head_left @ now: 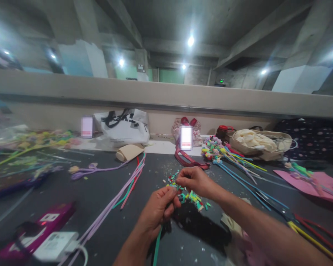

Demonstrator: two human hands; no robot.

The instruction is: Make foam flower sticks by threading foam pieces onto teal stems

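Up close, the left hand [158, 208] was closed around a long green fuzzy craft stick [157, 247]. The right hand [192, 180] pinched its top end, above small colourful cut bits [192, 196] on the dark counter [100, 207].

We see a teal stem [157, 248] at lower centre, a pink sheet [316, 183] at right, and a white bag [124, 129] with black straps at upper centre.

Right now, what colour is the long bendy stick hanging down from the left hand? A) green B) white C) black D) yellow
A: a thin green craft stem runs down out of the closed left hand, while the right hand pinches its upper end above the pile of small coloured cut pieces on the dark table.
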